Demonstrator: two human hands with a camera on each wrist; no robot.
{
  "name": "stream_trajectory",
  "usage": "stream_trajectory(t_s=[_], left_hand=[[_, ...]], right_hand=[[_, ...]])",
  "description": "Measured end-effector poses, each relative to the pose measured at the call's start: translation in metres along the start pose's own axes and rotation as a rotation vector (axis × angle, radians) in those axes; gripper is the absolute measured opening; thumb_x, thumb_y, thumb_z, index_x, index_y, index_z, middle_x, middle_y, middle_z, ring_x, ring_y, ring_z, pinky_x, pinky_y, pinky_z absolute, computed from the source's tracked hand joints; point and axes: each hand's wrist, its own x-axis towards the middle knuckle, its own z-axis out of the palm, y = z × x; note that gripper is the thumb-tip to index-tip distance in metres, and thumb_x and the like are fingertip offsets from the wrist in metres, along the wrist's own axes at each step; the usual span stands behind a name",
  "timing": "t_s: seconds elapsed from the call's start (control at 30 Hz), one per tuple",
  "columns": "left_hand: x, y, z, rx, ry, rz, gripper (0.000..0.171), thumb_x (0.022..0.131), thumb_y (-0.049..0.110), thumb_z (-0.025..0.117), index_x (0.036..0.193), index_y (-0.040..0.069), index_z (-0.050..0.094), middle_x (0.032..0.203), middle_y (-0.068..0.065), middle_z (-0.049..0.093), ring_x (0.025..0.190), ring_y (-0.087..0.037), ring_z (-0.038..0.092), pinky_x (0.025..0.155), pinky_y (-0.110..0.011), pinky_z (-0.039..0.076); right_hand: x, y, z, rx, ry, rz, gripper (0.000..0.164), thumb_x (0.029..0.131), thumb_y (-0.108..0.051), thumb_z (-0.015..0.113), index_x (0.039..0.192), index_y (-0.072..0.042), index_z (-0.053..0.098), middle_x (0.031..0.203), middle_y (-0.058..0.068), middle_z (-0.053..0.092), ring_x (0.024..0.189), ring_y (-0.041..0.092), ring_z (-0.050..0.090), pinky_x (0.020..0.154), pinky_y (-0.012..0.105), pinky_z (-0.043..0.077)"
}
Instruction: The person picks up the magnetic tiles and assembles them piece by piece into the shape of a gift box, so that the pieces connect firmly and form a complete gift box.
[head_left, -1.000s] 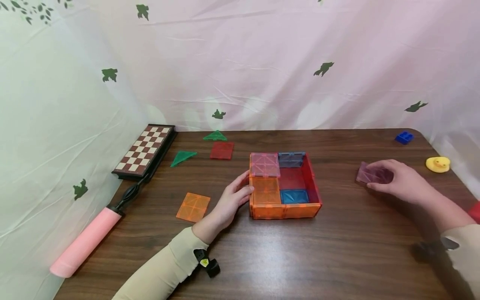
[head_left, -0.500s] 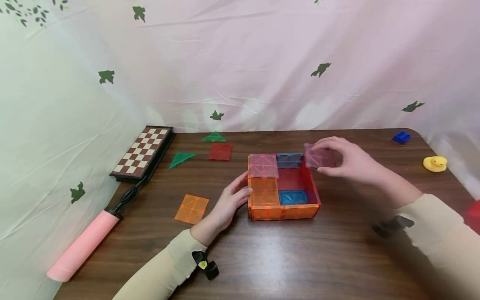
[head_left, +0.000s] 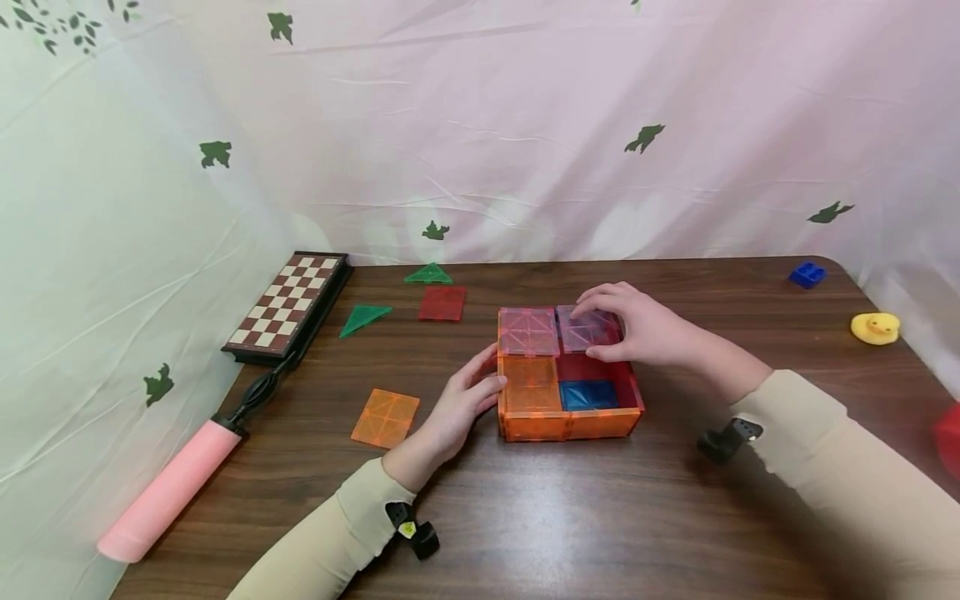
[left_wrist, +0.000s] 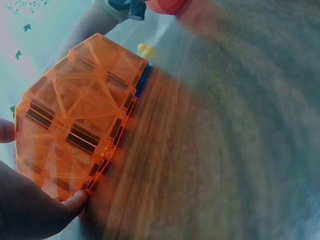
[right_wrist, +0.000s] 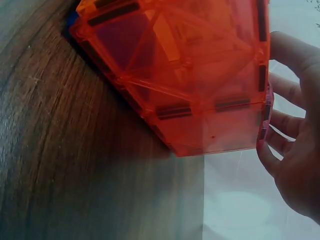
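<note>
A box built of translucent magnetic tiles [head_left: 600,423] stands mid-table, with orange walls in front and red ones on its right. On top, a pink tile [head_left: 528,332] covers the back left and an orange tile [head_left: 532,383] the front left. My left hand [head_left: 461,404] holds the box at its left wall, thumb at the top edge. My right hand [head_left: 648,329] pinches a purple square tile [head_left: 577,335] over the back right of the top, level beside the pink one. Through the front-right opening a blue tile [head_left: 588,396] shows. In the right wrist view fingertips [right_wrist: 265,150] meet the tile's edge.
An orange tile [head_left: 385,418], a red tile [head_left: 442,302] and two green triangles [head_left: 364,317] lie left of the box. A chessboard [head_left: 285,304] and a pink-covered umbrella-like rod [head_left: 172,492] lie far left. A blue brick [head_left: 807,275] and a yellow duck [head_left: 875,328] sit at right.
My right hand has carried the purple tile from the right side of the table leftward to the box's back-right top. My left hand stays at the box's left wall.
</note>
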Motion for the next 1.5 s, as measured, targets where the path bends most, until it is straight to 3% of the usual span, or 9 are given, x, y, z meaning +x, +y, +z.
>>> stream_trajectory(t_s=[0.43,0.57,0.7,0.83,1.0,1.1,1.3,1.4,1.5], left_hand=[[-0.002,-0.001,-0.003,0.003,0.013,0.002,0.065,0.101,0.01,0.053,0.161,0.007,0.029,0.158,-0.019,0.036,0.142,-0.037,0.041,0.112,-0.052,0.036],[-0.004,0.003,-0.005,0.012,0.012,-0.015,0.063,0.101,0.011,0.054,0.159,0.005,0.03,0.16,-0.019,0.033,0.142,-0.036,0.041,0.113,-0.052,0.036],[-0.014,0.01,-0.015,0.077,0.02,-0.029,0.057,0.102,0.011,0.055,0.155,0.0,0.035,0.157,-0.023,0.036,0.141,-0.038,0.041,0.113,-0.053,0.036],[-0.032,0.024,-0.036,0.339,0.007,0.02,0.051,0.101,0.009,0.059,0.148,-0.003,0.044,0.151,-0.024,0.045,0.138,-0.038,0.045,0.11,-0.053,0.039],[-0.054,0.04,-0.077,0.9,-0.016,0.189,0.048,0.094,0.015,0.073,0.138,0.003,0.058,0.138,-0.013,0.06,0.129,-0.03,0.055,0.104,-0.053,0.045],[-0.06,0.042,-0.102,1.154,-0.095,0.268,0.053,0.088,0.018,0.08,0.136,0.005,0.061,0.138,-0.012,0.059,0.13,-0.031,0.053,0.105,-0.053,0.044],[-0.065,0.038,-0.135,1.349,-0.296,0.246,0.066,0.083,0.02,0.085,0.142,0.01,0.058,0.149,-0.016,0.048,0.135,-0.034,0.046,0.106,-0.053,0.042],[-0.066,0.036,-0.141,1.397,-0.316,0.227,0.067,0.082,0.016,0.084,0.143,0.012,0.058,0.148,-0.016,0.048,0.133,-0.035,0.046,0.104,-0.052,0.045],[-0.066,0.034,-0.143,1.428,-0.308,0.266,0.066,0.079,0.015,0.085,0.141,0.011,0.06,0.141,-0.015,0.053,0.127,-0.033,0.05,0.101,-0.05,0.048]], right_hand=[[0.008,0.003,0.005,0.053,-0.016,-0.042,0.045,0.086,-0.032,0.084,0.127,-0.02,0.069,0.139,0.008,0.056,0.13,0.029,0.044,0.105,0.06,0.04],[0.003,0.007,0.006,0.169,-0.006,0.048,0.051,0.089,-0.032,0.08,0.135,-0.019,0.062,0.141,0.007,0.054,0.129,0.03,0.046,0.106,0.061,0.038],[-0.004,0.016,0.011,0.38,0.037,0.196,0.052,0.097,-0.031,0.071,0.144,-0.017,0.054,0.144,0.008,0.053,0.13,0.031,0.048,0.108,0.059,0.04],[-0.011,0.027,0.021,0.627,0.067,0.299,0.052,0.103,-0.033,0.06,0.149,-0.011,0.048,0.143,0.01,0.051,0.128,0.027,0.051,0.106,0.047,0.046],[-0.019,0.041,0.034,0.954,0.095,0.335,0.042,0.108,-0.028,0.051,0.145,-0.007,0.05,0.13,0.008,0.059,0.112,0.019,0.061,0.095,0.028,0.052],[-0.024,0.046,0.038,1.091,0.119,0.324,0.032,0.109,-0.024,0.05,0.137,-0.01,0.055,0.121,0.003,0.064,0.106,0.015,0.063,0.091,0.024,0.053],[-0.028,0.049,0.04,1.206,0.146,0.303,0.025,0.109,-0.021,0.049,0.13,-0.011,0.059,0.115,0.002,0.066,0.101,0.013,0.063,0.088,0.023,0.054],[-0.027,0.048,0.041,1.217,0.147,0.295,0.024,0.109,-0.021,0.048,0.129,-0.011,0.058,0.114,0.002,0.066,0.1,0.013,0.064,0.087,0.023,0.054],[-0.025,0.048,0.044,1.223,0.148,0.29,0.023,0.109,-0.02,0.047,0.128,-0.011,0.058,0.113,0.001,0.066,0.099,0.013,0.063,0.086,0.022,0.054]])
